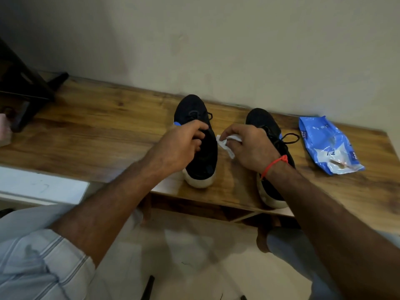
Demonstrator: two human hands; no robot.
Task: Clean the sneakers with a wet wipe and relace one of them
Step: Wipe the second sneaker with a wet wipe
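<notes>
1. Two black sneakers with white soles stand side by side on a long wooden desk point(97, 126) set against a pale wall, toes toward the wall and heels toward the near edge.
2. At the far left, a dark stand point(23, 83) sits on the desk, partly cut off by the picture's edge.
3. Further along, the left hand point(179, 146) reaches over the left sneaker point(201, 156); its fingers curl over the collar by the shoe's opening and grip it there, just below a blue tab. This shoe's laces lie in a loose knot near the toe.
4. In the gap between the shoes, a crumpled white wet wipe point(227, 144) hangs from the right hand point(251, 146), pinched between thumb and fingers. The wipe is just beside the inner side of the left sneaker; whether it touches the shoe I cannot tell.
5. A red thread band point(275, 164) circles the right wrist.
6. Behind and under that wrist stands the right sneaker point(266, 124), its middle hidden by the hand and forearm, one lace loop sticking out to the right and its white heel at the desk's near edge.
7. To the right, well apart from the shoes, a blue and white wipes packet point(326, 146) lies flat on the desk.
8. Below, the person's light striped sleeve point(32, 263) is rolled up on the left arm, and a pale tiled floor point(194, 256) shows beneath the desk.
</notes>
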